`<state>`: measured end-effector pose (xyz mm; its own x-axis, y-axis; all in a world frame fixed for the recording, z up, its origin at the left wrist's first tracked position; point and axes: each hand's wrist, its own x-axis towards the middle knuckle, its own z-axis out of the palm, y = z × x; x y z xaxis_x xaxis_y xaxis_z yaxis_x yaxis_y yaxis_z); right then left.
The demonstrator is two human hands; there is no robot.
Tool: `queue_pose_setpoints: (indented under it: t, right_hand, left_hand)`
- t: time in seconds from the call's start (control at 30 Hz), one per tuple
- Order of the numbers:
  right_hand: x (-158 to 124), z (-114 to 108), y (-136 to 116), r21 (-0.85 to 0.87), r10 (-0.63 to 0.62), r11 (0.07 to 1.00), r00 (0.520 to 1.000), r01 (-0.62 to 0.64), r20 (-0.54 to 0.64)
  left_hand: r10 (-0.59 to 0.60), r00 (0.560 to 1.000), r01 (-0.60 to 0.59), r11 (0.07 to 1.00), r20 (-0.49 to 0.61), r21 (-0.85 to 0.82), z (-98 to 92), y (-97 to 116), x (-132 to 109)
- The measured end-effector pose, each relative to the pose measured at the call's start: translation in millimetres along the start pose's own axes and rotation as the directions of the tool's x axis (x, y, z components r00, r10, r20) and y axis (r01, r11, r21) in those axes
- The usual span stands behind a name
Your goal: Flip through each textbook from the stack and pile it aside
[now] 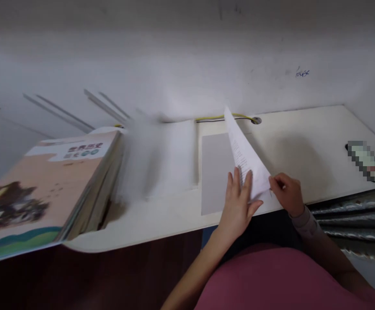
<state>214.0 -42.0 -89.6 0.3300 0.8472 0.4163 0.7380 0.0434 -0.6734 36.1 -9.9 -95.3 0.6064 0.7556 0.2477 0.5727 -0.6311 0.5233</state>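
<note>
A white printed sheet of paper [253, 165] stands raised and bent over the desk, its top corner pointing toward the wall. My left hand [235, 202] lies against its printed side with the fingers spread. At the near right corner, the thumb and fingers of my right hand [287, 191] pinch the sheet's edge. Beneath it, a flat grey sheet [216, 176] rests on the desk, partly covered by the paper and my left hand. Just left of that lies a blurred stack of white paper [176, 155].
A stack of books [61, 168] with a pink-orange cover occupies the white desk's [135, 228] left end. A yellow cable [209, 117] runs along the wall to a round hole [256, 121]. At the far right lies a pixelated phone-like object [370, 161].
</note>
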Motion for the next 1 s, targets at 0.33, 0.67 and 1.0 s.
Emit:
queue_pose_setpoints:
  t: [0.33,0.67,1.0]
  right_hand:
    - [-18.6,-48.7,75.3,-0.439,-0.008,0.898,1.0,0.009,0.004]
    - [-34.4,-72.3,106.1,-0.658,-0.012,0.723,0.955,0.212,0.295]
    - [-28.5,-91.0,124.4,-0.569,-0.111,0.735,0.894,0.368,0.434]
  left_hand:
    - [0.167,0.964,-0.224,0.929,0.205,0.294,56.3,54.2,52.1]
    - [0.136,0.949,-0.237,0.902,0.284,0.362,69.4,51.5,58.8]
    - [0.173,0.909,-0.305,0.897,0.379,0.321,81.2,64.6,67.5]
